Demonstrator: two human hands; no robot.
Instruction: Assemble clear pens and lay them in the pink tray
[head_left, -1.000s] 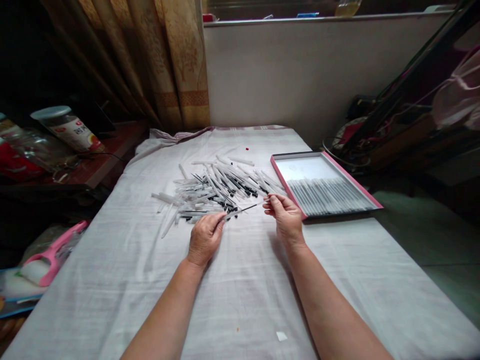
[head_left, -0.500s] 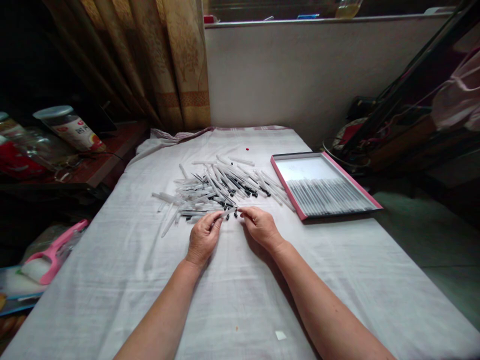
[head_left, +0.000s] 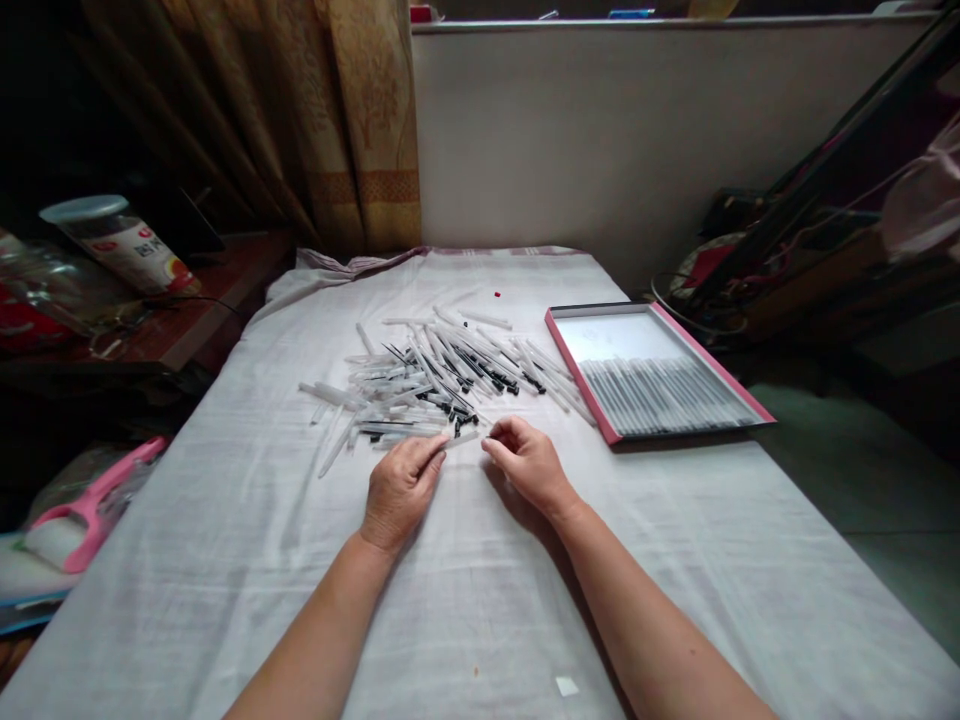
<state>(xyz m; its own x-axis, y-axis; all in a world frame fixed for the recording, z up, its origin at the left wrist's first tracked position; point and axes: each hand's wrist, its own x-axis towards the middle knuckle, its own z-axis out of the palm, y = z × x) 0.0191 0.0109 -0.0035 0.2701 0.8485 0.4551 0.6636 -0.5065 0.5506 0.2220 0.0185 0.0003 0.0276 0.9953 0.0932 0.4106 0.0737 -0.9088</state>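
We see both forearms come in from 6 o'clock and converge over the white cloth (head_left: 480, 600), wrists low and the backs of the hands up. The left hand (head_left: 401, 490) has its thumb and forefinger closed on a clear pen tube (head_left: 463, 438), and the other fingers are folded under. The tube lies nearly level between the two hands, pointing toward 3 o'clock. The right hand (head_left: 529, 465) is curled, with thumb and forefinger drawn together at the tube's far end. We cannot tell whether they actually grip it.

We count two hands and one held tube. One loose pile of pen parts (head_left: 442, 375) lies at 12 o'clock from the hands, with too many clear tubes and black-tipped refills in it to count. One pink-rimmed tray (head_left: 583, 380) sits at 2 o'clock, and the row of pens packed in it is too fine to count. One red speck (head_left: 496, 295) lies past the pile. One jar (head_left: 120, 240) stands at 10 o'clock and one pink-handled tool (head_left: 90, 505) lies at 8 o'clock, both off the cloth.

A second ago the right hand was out toward 2 o'clock near the tray corner, with a thin dark refill stretched between the hands. Half a second ago it had closed in on the tube. Now both hands sit slightly nearer us and no refill shows outside the tube.
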